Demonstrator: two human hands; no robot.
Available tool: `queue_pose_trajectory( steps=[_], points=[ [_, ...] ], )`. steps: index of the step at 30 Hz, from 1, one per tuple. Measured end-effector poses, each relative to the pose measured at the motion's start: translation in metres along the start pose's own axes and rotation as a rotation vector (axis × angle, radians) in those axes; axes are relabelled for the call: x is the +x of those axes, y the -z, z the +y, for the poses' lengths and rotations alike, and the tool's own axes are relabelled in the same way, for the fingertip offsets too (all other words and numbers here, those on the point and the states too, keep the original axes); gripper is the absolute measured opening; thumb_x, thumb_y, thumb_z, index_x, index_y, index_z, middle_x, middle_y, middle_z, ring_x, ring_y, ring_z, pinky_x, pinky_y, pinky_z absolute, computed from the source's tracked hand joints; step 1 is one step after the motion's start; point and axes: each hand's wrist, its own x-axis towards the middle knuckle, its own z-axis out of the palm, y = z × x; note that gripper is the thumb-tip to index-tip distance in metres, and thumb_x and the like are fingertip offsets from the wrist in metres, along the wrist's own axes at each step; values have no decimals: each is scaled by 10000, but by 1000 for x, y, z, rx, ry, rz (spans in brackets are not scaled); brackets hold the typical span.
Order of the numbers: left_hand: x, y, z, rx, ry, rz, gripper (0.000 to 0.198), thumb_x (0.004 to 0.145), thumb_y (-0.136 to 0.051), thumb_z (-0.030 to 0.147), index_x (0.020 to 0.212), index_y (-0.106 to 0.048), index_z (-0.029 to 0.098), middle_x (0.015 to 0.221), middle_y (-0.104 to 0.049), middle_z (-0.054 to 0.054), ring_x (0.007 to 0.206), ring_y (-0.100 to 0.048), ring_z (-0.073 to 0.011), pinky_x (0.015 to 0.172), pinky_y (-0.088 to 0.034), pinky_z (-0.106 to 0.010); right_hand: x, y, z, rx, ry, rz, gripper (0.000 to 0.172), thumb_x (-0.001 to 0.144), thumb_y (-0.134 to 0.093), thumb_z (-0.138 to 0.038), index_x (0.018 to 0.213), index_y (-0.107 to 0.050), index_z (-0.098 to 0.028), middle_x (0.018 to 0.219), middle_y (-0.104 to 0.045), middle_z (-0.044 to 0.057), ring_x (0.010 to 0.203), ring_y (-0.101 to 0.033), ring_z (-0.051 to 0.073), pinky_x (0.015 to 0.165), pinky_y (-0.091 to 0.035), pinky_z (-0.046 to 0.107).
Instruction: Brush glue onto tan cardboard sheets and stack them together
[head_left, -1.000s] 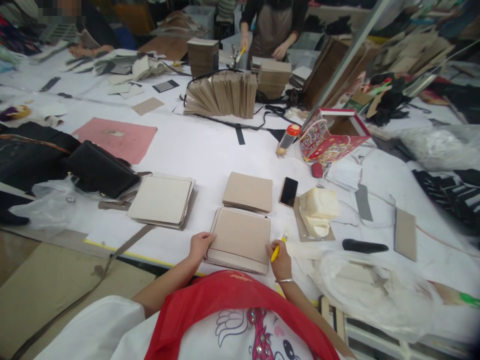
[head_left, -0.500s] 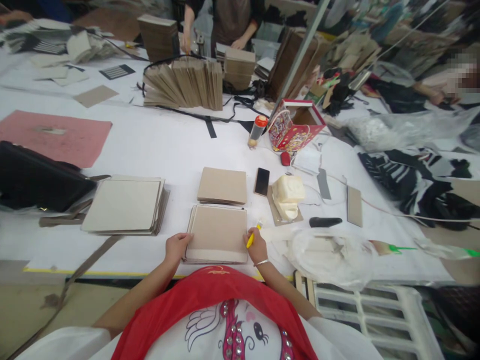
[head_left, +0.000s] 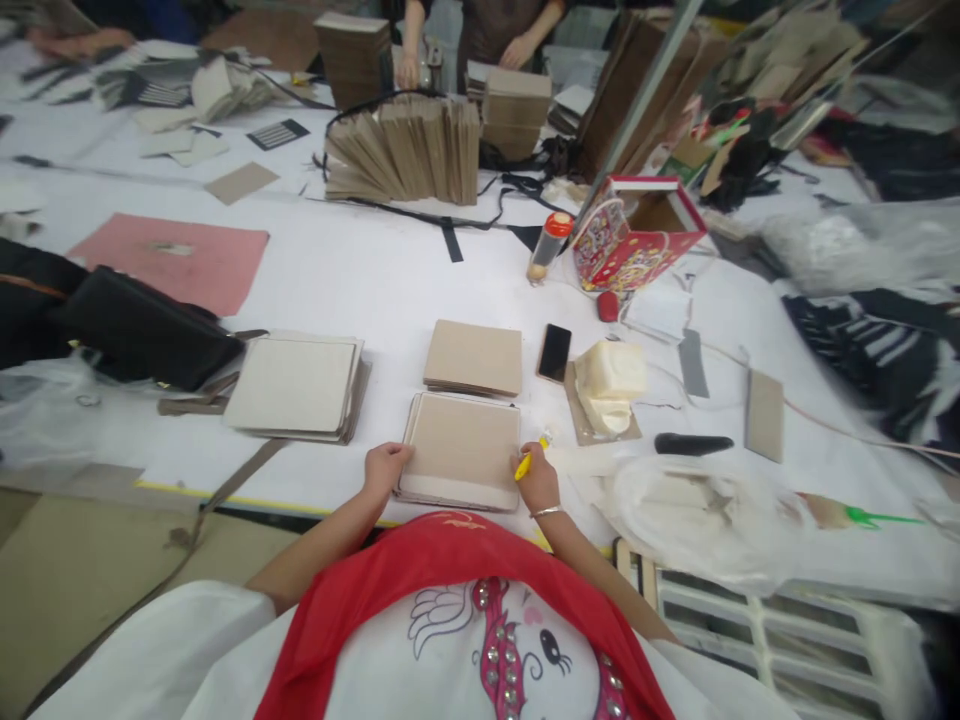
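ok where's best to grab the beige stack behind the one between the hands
Likely its left edge, from the left: the rear stack lies flat with bare table there, while the front stack crowds its near side and the phone flanks its right.

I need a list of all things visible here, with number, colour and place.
Table: 1, white, across view
Front stack: 1, beige, centre
Second stack: 1, beige, just beyond it
Pale stack: 1, off-white, left
Phone: 1, black, right of second stack
Block: 1, cream, right of phone
Bags: seemingly 2, black, far left
Sheet: 1, pink, beyond bags
Bottle: 1, red-capped, beyond phone
Gift bag: 1, red, beside bottle
Fanned panels: many, brown, far centre
Person opposite: 1, brown apron, far side
Scraps: many, mixed, partly blurred, around
Tool: 1, yellow, in right hand
Left hand, right hand: 2, bare, front stack's sides
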Motion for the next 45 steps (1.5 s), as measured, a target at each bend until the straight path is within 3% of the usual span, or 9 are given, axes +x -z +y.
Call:
queue_pose_trajectory(
  steps=[13, 18, 22, 26, 30, 32, 35, 41, 45],
  points=[
    [2, 6, 1, 172, -117, 10, 164, 688, -577, 310, 653, -628, 158, 646, -616, -14, 655, -575, -151, 642, -417, -250, 0, 7, -14, -235, -36, -13, 289, 813, -495, -383, 1003, -483, -166, 620, -561, -4, 518, -489, 115, 496, -248, 207],
    [-4, 12, 2, 342, -538, 172, 204, 776, -512, 266, 937, -595, 170, 892, -576, -66, 834, -540, -176, 761, -425, -306, -1, 41, -31, -232, 119, 126, 391, 833, -456, -459, 1059, -517, -145, 699, -608, 48, 622, -568, 151, 525, -326, 218],
    [-15, 3, 14, 510, -989, 11, 262, 836, -453, 254, 1070, -562, 209, 1060, -555, -86, 993, -478, -210, 856, -373, -370, 7, 59, -71, 233, 234, 102, 467, 868, -344, -489, 1188, -465, -170, 735, -621, 26, 552, -559, 108, 535, -416, 212],
    [-23, -14, 26, 700, -1114, -201, 273, 813, -514, 314, 1061, -571, 215, 1128, -534, -94, 1050, -444, -237, 879, -336, -399, 32, 30, -123, 703, 78, -155, 490, 858, -292, -540, 999, -567, -160, 670, -609, 16, 453, -536, 84, 462, -456, 205],
    [-25, -20, 29, 788, -1032, -274, 294, 790, -556, 337, 1059, -568, 219, 1119, -536, -91, 1034, -445, -248, 853, -335, -397, 55, -14, -150, 744, -56, -200, 323, 812, -468, -455, 904, -592, -172, 618, -616, 23, 445, -547, 92, 428, -453, 191],
    [-24, -20, 28, 790, -1009, -287, 306, 787, -561, 331, 1074, -562, 224, 1129, -535, -90, 1034, -445, -253, 851, -334, -398, 61, -24, -145, 688, -82, -163, 256, 809, -494, -397, 892, -592, -175, 601, -616, 29, 440, -547, 95, 417, -444, 186],
    [-24, -20, 25, 765, -978, -296, 305, 794, -553, 326, 1085, -560, 235, 1170, -523, -87, 1053, -437, -254, 876, -322, -404, 63, -15, -117, 657, -147, -92, 201, 802, -505, -346, 845, -592, -171, 592, -612, 34, 424, -537, 92, 406, -439, 184],
    [-25, -21, 21, 739, -957, -299, 302, 805, -537, 322, 1098, -563, 254, 1226, -515, -71, 1102, -423, -259, 923, -304, -413, 42, 50, -35, 613, -316, 72, 204, 778, -514, -358, 779, -584, -166, 592, -598, 10, 436, -532, 79, 410, -444, 178],
    [-26, -21, 21, 763, -966, -295, 308, 814, -511, 340, 1109, -564, 271, 1230, -523, -59, 1090, -442, -267, 897, -332, -410, 14, 85, 15, 567, -366, 168, 296, 811, -455, -405, 919, -578, -158, 685, -621, 24, 506, -579, 89, 462, -462, 185]
  ],
)
